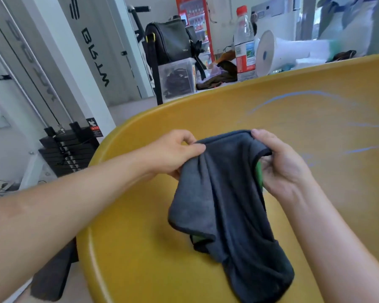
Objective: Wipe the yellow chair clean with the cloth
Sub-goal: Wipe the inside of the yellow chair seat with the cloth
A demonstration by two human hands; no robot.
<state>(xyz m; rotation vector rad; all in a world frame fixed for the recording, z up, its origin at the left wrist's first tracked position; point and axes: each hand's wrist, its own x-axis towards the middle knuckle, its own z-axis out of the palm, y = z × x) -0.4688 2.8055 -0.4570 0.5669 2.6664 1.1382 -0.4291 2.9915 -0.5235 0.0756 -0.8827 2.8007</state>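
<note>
Gym-side, over the yellow chair, left hand and right hand each pinched the grey cloth, which hung lengthwise onto the seat, blue marks lying nearest the right.

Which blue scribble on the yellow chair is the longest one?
The curved blue line near the top rim of the yellow chair. It sweeps in one long arc, while the other blue marks lower down are only short streaks.
</note>
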